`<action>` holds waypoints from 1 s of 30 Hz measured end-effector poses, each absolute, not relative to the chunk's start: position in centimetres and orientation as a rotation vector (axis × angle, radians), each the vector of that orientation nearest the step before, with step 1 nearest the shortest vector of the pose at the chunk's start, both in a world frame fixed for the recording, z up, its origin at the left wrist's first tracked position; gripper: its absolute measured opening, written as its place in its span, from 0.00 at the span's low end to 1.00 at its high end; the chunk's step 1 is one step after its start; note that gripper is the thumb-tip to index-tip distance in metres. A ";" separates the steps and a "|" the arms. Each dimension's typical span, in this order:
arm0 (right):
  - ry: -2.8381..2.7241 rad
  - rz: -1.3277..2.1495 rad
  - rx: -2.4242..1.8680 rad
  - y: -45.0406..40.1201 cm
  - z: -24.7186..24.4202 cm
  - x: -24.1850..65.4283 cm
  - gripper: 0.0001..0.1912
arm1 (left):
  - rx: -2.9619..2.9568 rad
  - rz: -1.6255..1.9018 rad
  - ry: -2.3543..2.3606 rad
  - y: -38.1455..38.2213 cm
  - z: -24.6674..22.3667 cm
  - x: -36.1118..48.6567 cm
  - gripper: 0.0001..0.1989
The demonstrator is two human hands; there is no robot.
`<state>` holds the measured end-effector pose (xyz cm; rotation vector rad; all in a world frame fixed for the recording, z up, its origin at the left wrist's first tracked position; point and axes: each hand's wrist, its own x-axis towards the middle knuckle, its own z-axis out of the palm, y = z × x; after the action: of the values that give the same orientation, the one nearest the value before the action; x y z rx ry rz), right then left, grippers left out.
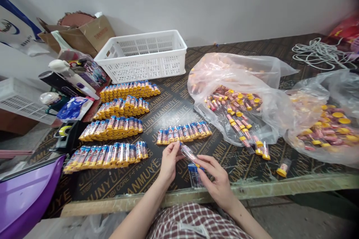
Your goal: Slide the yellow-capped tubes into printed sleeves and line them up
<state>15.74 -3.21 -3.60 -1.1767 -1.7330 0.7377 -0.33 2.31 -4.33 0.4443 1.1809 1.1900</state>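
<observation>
Head view: clear tube (188, 153) held out over the table (165, 100), just in front of a short row of banded tubes (183, 133). Left hand (169, 158) pinches its blue end between thumb and fingers; right hand (217, 179) has fingers closed around the yellow-capped end. Blue-and-clear packet (195, 176) lies under it, partly hidden by the right hand.

Lined up: four stacked groups of banded tubes at left ( (130, 90), (122, 108), (112, 127), (106, 155)), blue at one end, yellow at the other. Short row in the middle reads as a fifth group, my guess; looks lower than the others.

Not lined up: plenty of loose tubes (241, 100) in and spilling from the near plastic bag (221, 63), more yellow-capped ones (328, 130) in the right-hand plastic bag (303, 98). One lone tube (283, 168) near the front edge. No count possible.

Text: table surface repeats "JUNYUANMUYE" and "WBP CORE F+F PLYWOOD". Brown paper bag (97, 36) has red capitals, can't read fully. Tube labels too small to read.
</observation>
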 end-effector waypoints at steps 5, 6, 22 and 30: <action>-1.741 0.738 -1.213 -2.5 -4.5 16.0 0.21 | 0.445 1.039 1.036 2.0 -3.2 -0.1 0.26; -1.750 0.716 -1.220 -2.3 -4.6 16.1 0.24 | 0.452 0.996 1.013 2.0 -3.1 -0.1 0.26; -1.748 0.979 -0.963 -1.5 -5.5 16.6 0.44 | 0.518 0.758 0.981 0.5 -3.4 0.8 0.18; -1.688 0.999 -0.906 -1.7 -5.4 16.3 0.45 | 0.511 0.767 0.964 0.4 -2.9 0.8 0.21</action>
<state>16.26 -1.66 -5.41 -0.9059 -1.6884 0.9992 0.76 0.42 -2.91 0.5113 0.9641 0.7675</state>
